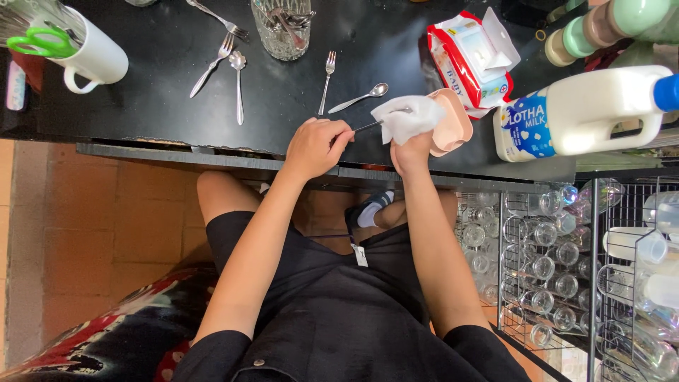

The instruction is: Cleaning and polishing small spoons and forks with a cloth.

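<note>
the left hand (pixel 316 146) is closed round the handle of a piece of cutlery (pixel 368 126), holding it level so its far end runs into the white wipe (pixel 408 117) – which the right hand (pixel 412 151) grips bunched around that end, just above the counter (pixel 177 106) edge. a pink lid (pixel 453 122) sits just beyond the right hand. past the left hand lie a loose fork (pixel 327 79) and spoon (pixel 362 97), with a glass of cutlery (pixel 282 27) further off.
</note>
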